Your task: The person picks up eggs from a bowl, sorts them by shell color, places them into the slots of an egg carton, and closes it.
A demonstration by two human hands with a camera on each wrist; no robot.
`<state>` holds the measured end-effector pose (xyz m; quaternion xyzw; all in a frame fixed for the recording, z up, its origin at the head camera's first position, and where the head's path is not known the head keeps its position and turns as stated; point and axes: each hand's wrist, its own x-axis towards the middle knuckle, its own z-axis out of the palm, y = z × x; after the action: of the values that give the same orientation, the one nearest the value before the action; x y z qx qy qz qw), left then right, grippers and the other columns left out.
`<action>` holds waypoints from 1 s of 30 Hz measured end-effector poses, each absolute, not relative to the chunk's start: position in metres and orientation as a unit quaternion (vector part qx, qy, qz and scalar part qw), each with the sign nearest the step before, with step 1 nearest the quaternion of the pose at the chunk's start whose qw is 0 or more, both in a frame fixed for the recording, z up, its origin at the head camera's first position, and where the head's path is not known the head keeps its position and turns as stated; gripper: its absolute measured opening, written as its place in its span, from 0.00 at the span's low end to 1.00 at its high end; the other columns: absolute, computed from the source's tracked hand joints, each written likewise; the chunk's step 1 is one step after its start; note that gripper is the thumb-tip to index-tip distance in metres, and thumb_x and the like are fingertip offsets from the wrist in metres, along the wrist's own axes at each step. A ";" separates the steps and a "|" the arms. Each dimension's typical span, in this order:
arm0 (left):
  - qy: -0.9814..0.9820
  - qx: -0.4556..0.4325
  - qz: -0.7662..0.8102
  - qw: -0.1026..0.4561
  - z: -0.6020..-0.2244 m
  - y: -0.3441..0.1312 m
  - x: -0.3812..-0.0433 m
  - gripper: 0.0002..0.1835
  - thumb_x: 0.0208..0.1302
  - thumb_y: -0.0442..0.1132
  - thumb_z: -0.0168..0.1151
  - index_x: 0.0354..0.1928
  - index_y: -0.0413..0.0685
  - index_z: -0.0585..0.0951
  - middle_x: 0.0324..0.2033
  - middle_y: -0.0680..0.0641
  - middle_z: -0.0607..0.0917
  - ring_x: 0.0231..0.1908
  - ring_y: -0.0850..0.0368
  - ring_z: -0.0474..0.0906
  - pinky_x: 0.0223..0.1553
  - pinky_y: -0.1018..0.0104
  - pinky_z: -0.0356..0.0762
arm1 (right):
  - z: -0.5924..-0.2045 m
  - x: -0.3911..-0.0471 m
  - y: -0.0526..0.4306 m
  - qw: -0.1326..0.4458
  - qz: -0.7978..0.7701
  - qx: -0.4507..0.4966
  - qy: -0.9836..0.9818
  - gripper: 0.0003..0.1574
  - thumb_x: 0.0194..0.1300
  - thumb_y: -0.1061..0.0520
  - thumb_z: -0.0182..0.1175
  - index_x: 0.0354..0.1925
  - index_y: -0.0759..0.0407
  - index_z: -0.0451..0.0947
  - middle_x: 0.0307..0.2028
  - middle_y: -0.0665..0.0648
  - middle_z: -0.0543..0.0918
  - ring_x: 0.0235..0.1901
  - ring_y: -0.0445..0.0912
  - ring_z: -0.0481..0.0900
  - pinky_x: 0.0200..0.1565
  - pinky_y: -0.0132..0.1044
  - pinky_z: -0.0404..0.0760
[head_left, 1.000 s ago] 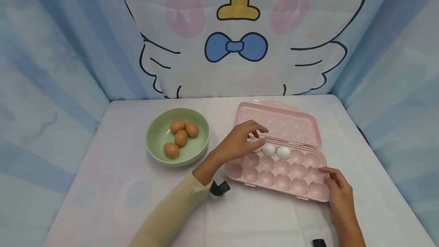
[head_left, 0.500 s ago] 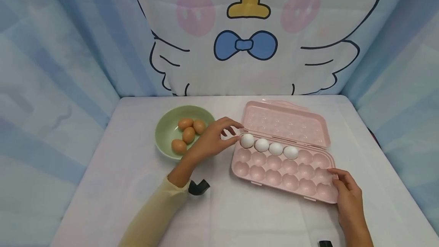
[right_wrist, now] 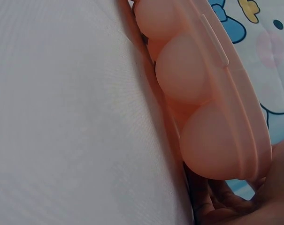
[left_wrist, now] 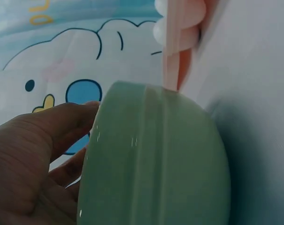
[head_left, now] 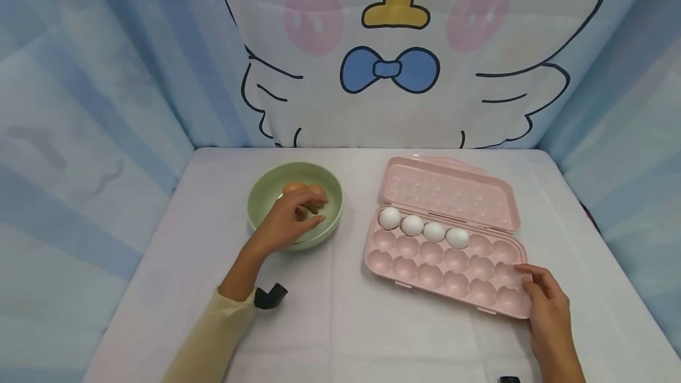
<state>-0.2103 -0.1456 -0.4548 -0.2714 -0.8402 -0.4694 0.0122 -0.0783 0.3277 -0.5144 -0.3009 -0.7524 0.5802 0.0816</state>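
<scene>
The left hand (head_left: 282,220) is over the green bowl (head_left: 262,197), thumb and fingers apart. Brown eggs (head_left: 294,187) lie beneath and just beyond it, partly hidden by its fingers. The right hand (head_left: 550,306) grips the near end of the pink egg tray (head_left: 456,259), which extends leftward from it. Beyond that hand, four white eggs (head_left: 434,231) occupy the far row; behind them lies the folded-back lid (head_left: 452,194).

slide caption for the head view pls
Left hand over brown eggs in a green bowl, right hand gripping an open pink egg carton with four white eggs.
</scene>
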 end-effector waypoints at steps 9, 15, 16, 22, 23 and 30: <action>-0.852 -0.253 -0.459 0.001 -0.453 -0.178 -0.205 0.20 0.60 0.24 0.73 0.54 0.43 0.83 0.49 0.41 0.84 0.47 0.43 0.82 0.45 0.49 0.83 | -0.514 -0.078 0.327 0.084 0.591 -0.305 -0.742 0.23 0.83 0.59 0.40 0.65 0.52 0.76 0.76 0.56 0.61 0.77 0.44 0.52 0.71 0.34 0.58; -0.871 -0.217 -0.440 -0.015 -0.451 -0.188 -0.208 0.23 0.62 0.25 0.72 0.60 0.39 0.82 0.49 0.40 0.83 0.48 0.44 0.82 0.45 0.52 0.83 | -0.514 -0.079 0.326 0.084 0.587 -0.304 -0.745 0.23 0.83 0.58 0.40 0.66 0.53 0.75 0.76 0.57 0.61 0.77 0.45 0.53 0.71 0.34 0.58; -0.878 -0.208 -0.432 -0.013 -0.452 -0.189 -0.210 0.22 0.63 0.26 0.72 0.60 0.39 0.82 0.49 0.40 0.83 0.47 0.45 0.82 0.45 0.53 0.83 | -0.515 -0.079 0.326 0.084 0.587 -0.303 -0.746 0.23 0.83 0.58 0.40 0.66 0.53 0.75 0.75 0.57 0.62 0.77 0.45 0.53 0.71 0.34 0.59; -0.896 -0.179 -0.406 -0.004 -0.454 -0.186 -0.218 0.20 0.66 0.31 0.71 0.59 0.35 0.81 0.54 0.39 0.82 0.47 0.43 0.81 0.48 0.49 0.81 | -0.515 -0.079 0.326 0.087 0.588 -0.299 -0.746 0.23 0.82 0.60 0.40 0.65 0.54 0.75 0.76 0.57 0.60 0.78 0.45 0.51 0.73 0.35 0.56; -0.898 -0.174 -0.404 -0.005 -0.454 -0.185 -0.219 0.21 0.66 0.31 0.71 0.59 0.35 0.81 0.54 0.38 0.82 0.47 0.43 0.81 0.48 0.49 0.81 | -0.515 -0.080 0.326 0.086 0.588 -0.299 -0.747 0.23 0.82 0.60 0.40 0.65 0.54 0.75 0.77 0.57 0.60 0.78 0.45 0.50 0.73 0.36 0.55; -0.904 -0.169 -0.392 -0.001 -0.457 -0.179 -0.226 0.20 0.63 0.29 0.72 0.57 0.33 0.81 0.49 0.39 0.84 0.46 0.42 0.81 0.49 0.48 0.79 | -0.515 -0.079 0.326 0.088 0.585 -0.295 -0.750 0.23 0.82 0.61 0.39 0.65 0.57 0.74 0.77 0.58 0.60 0.78 0.45 0.52 0.72 0.34 0.57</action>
<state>-0.2262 -0.1791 -0.4574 -0.1687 -0.9045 -0.3917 -0.0013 -0.0792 0.3265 -0.5146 -0.2953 -0.7500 0.5853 0.0879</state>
